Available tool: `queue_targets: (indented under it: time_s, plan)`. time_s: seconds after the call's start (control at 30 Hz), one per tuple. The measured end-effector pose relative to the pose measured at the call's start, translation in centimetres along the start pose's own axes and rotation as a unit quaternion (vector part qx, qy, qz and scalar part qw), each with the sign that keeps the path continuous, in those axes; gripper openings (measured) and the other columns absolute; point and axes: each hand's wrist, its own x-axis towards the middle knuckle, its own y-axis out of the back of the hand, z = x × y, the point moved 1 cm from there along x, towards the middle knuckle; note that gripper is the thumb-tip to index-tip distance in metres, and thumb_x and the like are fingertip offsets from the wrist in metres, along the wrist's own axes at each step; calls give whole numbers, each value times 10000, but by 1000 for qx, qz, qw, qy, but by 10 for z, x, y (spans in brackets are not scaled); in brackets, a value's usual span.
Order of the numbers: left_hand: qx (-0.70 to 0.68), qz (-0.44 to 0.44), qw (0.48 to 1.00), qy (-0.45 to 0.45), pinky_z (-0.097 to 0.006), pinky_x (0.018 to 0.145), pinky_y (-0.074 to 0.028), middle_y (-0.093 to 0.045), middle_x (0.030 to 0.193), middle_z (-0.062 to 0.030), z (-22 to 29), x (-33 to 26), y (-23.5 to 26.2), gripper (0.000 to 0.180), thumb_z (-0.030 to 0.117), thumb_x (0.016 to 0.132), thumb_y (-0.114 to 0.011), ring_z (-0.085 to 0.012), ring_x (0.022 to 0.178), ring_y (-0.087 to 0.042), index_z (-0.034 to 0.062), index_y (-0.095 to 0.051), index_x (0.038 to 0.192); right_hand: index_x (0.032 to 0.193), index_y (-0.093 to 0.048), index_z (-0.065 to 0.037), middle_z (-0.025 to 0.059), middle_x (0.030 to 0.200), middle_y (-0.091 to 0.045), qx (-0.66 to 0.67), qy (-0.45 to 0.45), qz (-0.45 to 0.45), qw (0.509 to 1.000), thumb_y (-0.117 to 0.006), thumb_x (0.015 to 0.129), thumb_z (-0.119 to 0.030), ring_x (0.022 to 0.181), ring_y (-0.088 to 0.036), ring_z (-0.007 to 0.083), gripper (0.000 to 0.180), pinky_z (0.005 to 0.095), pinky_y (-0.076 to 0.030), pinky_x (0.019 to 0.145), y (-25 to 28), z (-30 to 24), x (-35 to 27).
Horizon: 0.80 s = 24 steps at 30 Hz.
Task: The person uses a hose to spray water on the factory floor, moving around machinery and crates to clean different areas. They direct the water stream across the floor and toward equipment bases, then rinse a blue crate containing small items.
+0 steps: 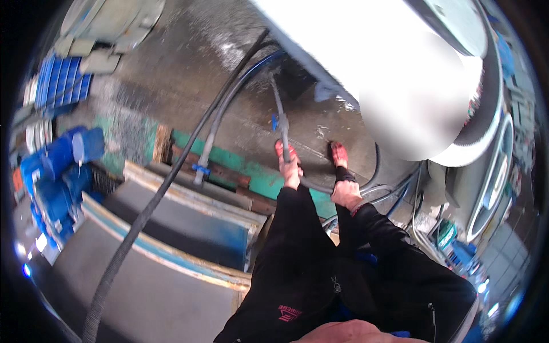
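Observation:
My left hand [290, 171] is closed around a grey hose wand, just below its blue-handled valve [275, 122]. From the valve a thin spray pipe [277, 94] points away from me over the wet floor, with a pale, blurred streak near its tip that looks like water. The dark hose [316, 186] curves from the left hand across to my right hand [346, 194], which is closed on it in front of my legs. Beyond the right hand the hose bends on to the right, among other hoses.
A large, glaring white thing [337, 40] fills the upper right. Framed trays [166, 246] lie at lower left, crossed by a long black hose [143, 220]. Another hose ends in a blue valve [200, 170]. Blue jugs [60, 154] and a blue crate [63, 80] stand left.

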Motion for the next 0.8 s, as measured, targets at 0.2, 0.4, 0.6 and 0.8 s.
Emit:
queue_targets:
  time_s: [0.2, 0.4, 0.6, 0.8]
  plan:
    - [87, -43, 987, 131, -266, 318, -372, -432, 713, -39, -87, -43, -30, 412, -6, 847, -544, -119, 405, -399, 174, -367, 1172, 789, -696, -46, 187, 805, -669, 16, 15, 10, 1000, -518, 731, -216, 764, -672, 311, 252, 411, -515, 710, -38, 90, -45]
    - [191, -58, 964, 174, -274, 325, -361, -414, 665, -46, -188, -77, -111, 386, -22, 851, -547, -119, 407, -384, 153, -357, 1137, 748, -676, -92, 125, 764, -666, 49, 66, 163, 983, -556, 740, -265, 760, -658, 287, 211, 440, -468, 663, -110, 230, -64]
    - [292, -57, 952, 77, -412, 418, -398, -512, 583, -96, -284, -83, -205, 338, 100, 846, -610, -196, 400, -462, 105, -389, 1101, 692, -667, -128, 96, 711, -666, 79, 46, 161, 983, -583, 719, -337, 722, -666, 262, 227, 401, -485, 586, -116, 376, -38]
    - [196, -98, 968, 122, -353, 399, -396, -440, 578, -33, -336, -90, -312, 230, 130, 863, -609, -151, 429, -431, 128, -411, 980, 761, -701, -72, 158, 798, -674, 164, -4, 192, 968, -598, 688, -264, 791, -664, 304, 230, 403, -485, 715, -98, 484, -36]
